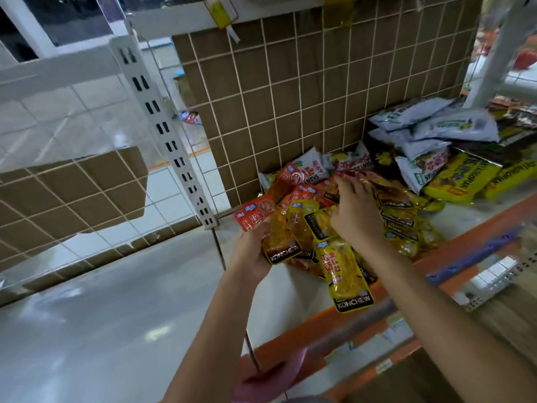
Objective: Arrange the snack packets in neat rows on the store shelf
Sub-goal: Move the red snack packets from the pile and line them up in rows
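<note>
Packets lie heaped on the shelf; our left hand grips several, and our right hand rests on others (its grip hidden). We fear the front packet, if nudged, slides off the edge.

L hand / R hand | both forearms bare | pink garment low, blurry

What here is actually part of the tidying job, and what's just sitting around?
In the job: left hand gripping yellow plastic KONCHEW packets; right hand on the mixed pile of orange and yellow packets; white shelf with orange front edge.
Just around: brown wire-grid back panel; white slotted metal upright; yellow hanging tag; pale blue-white bags heaped at right, untouched.
</note>
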